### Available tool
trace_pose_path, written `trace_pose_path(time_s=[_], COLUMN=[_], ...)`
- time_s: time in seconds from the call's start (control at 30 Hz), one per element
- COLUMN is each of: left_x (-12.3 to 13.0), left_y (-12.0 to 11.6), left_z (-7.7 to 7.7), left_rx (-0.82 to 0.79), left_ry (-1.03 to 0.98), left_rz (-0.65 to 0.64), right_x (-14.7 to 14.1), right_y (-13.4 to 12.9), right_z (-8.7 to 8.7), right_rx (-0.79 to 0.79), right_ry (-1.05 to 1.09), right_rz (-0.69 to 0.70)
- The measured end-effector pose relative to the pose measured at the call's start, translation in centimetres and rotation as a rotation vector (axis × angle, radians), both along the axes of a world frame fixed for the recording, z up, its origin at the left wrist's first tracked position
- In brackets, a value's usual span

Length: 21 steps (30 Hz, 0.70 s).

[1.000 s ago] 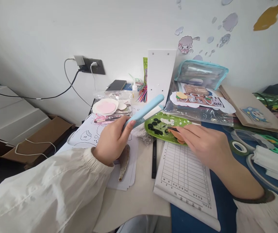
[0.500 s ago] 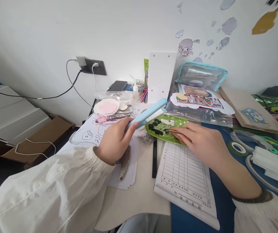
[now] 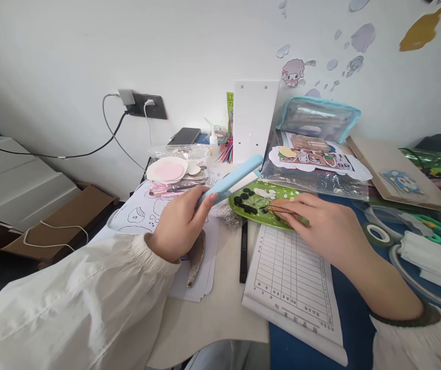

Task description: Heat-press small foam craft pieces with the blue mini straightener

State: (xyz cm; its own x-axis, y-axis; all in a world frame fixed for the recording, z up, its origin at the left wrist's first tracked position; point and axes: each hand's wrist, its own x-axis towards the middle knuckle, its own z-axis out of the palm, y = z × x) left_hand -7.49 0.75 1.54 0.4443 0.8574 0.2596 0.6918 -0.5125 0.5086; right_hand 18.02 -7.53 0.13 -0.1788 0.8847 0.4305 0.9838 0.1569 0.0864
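Presently, as seen in the head view, a light-blue hinged hair straightener (image 3: 235,178) is held in the left hand (image 3: 181,221), the fingers being clamped around its near end; its two arms are set slightly apart, pointed away over the tabletop (image 3: 220,311). By the right hand (image 3: 318,226), a pair of thin dark tweezers (image 3: 280,209) is pinched, the fingers closed on it. Its tips are positioned at an oval leaf-green tray (image 3: 261,220); whether a piece is gripped by them cannot be told. On the tray are laid small black pieces (image 3: 250,209), white cloud-like pieces (image 3: 263,193) and orange material, the last partly hidden. Just nearer, a white printed grid form (image 3: 289,277) is placed, with a narrow black strip (image 3: 244,257) beside it. Below the left hand, a brown curved flat piece (image 3: 196,259) is rested on white paper sheets.
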Motion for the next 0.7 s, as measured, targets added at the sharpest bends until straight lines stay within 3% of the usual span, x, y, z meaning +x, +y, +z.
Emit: trace_pose_path(time_s=[0.7], left_x=[-0.11], left_y=[-0.02], left_z=[0.02], left_rx=[-0.004], left_ry=[-0.022], left_rz=[0.009], right_x=[0.13], right_y=[-0.23], right_z=[0.24], right_rx=[0.019], right_ry=[0.111], right_rz=[0.068])
